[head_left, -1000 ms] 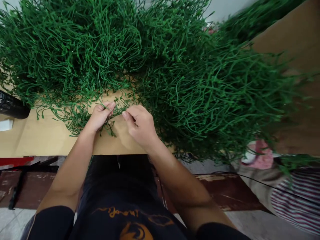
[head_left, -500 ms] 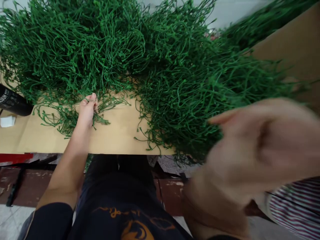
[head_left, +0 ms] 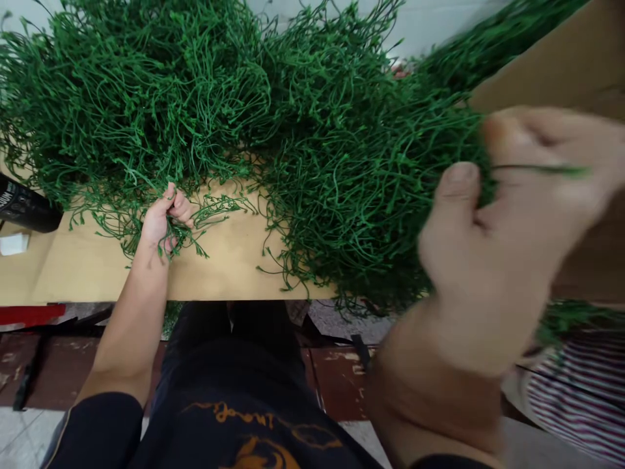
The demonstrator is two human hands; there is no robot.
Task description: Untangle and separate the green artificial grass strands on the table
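Note:
My left hand (head_left: 166,212) is closed around a small bunch of thin green artificial-looking stems (head_left: 212,212) with branched tips, low over the cardboard-covered tabletop (head_left: 234,247). My right hand (head_left: 512,234) is raised close to the camera at the right, blurred by motion. Its fingers are curled, and the thumb stands apart from the index finger. A single green stem (head_left: 537,169) lies across the fingers; exactly where it is pinched is hidden. Behind both hands spreads a large tangled heap of the same green stems (head_left: 342,182).
A black tumbler (head_left: 29,205) lies at the left edge, with a small white piece (head_left: 13,244) near it. Brown cardboard (head_left: 541,71) rises at the right. Striped red-and-white cloth (head_left: 581,397) shows at lower right. The table's front edge is just before my body.
My right hand has risen and turned, and a green stem now shows across its fingers. The left hand has rotated slightly, still with stems in it.

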